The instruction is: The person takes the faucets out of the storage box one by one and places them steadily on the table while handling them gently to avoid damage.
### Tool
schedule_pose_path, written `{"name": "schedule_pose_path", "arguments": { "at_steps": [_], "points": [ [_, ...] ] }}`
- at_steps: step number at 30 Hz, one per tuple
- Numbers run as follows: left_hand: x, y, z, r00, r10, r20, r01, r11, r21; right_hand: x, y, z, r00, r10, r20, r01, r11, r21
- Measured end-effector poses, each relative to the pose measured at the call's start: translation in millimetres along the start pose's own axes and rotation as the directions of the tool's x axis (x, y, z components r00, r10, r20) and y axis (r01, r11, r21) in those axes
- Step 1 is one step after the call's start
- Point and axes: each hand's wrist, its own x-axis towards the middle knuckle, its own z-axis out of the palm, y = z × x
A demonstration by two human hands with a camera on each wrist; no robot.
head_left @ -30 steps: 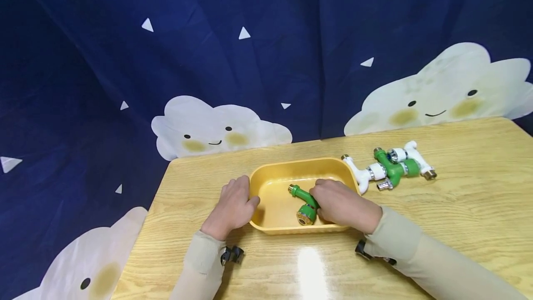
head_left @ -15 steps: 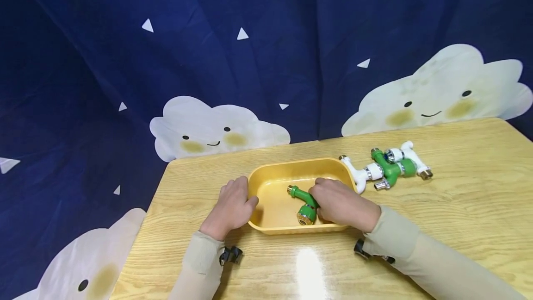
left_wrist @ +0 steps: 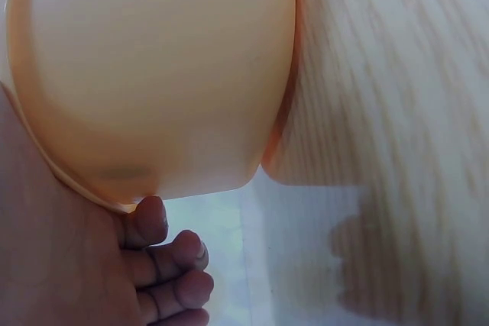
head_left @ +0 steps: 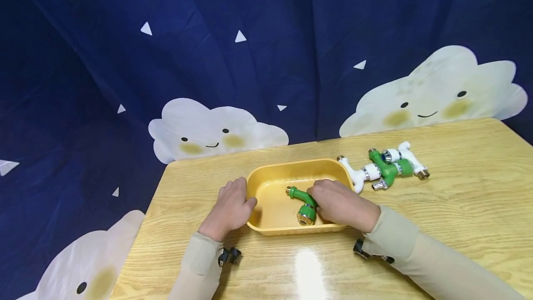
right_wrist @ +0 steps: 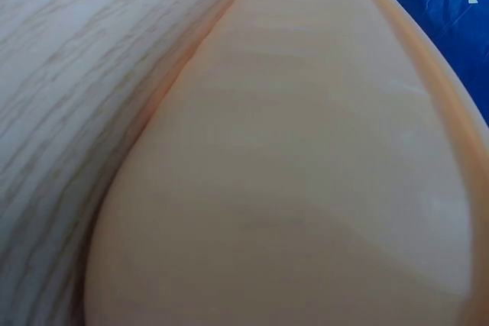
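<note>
A yellow plastic basin (head_left: 270, 198) sits on the wooden table in the head view. My left hand (head_left: 229, 207) grips the rim at its left end, thumb on the inner side. In the left wrist view the fingers (left_wrist: 187, 253) of that hand curl under the rim. Inside the basin is a green plastic tap (head_left: 302, 195) with a brass threaded end and a ringed collar. My right hand (head_left: 339, 202) reaches over the basin's front right and holds the tap's right end, which it hides. The right wrist view shows only the basin's outer wall (right_wrist: 290, 150).
Right of the basin lie a white tap (head_left: 358, 176), a green tap (head_left: 388, 169) and another white tap (head_left: 408, 154), close together. The first white one is against or very near the basin's right end. A blue curtain (head_left: 250, 59) with clouds hangs behind the table (head_left: 458, 198).
The whole head view has shifted slightly. Both hands, the basin and the taps keep the same places relative to each other.
</note>
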Motion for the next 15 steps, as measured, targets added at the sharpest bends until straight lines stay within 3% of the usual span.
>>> {"name": "schedule_pose_path", "arguments": {
  "at_steps": [15],
  "points": [
    [-0.9, -0.7, 1.5, 1.000, 0.011, -0.006, -0.011, 1.000, 0.010, -0.7, 1.0, -1.3, 1.000, -0.014, 0.011, 0.014, 1.000, -0.003]
  ]
}}
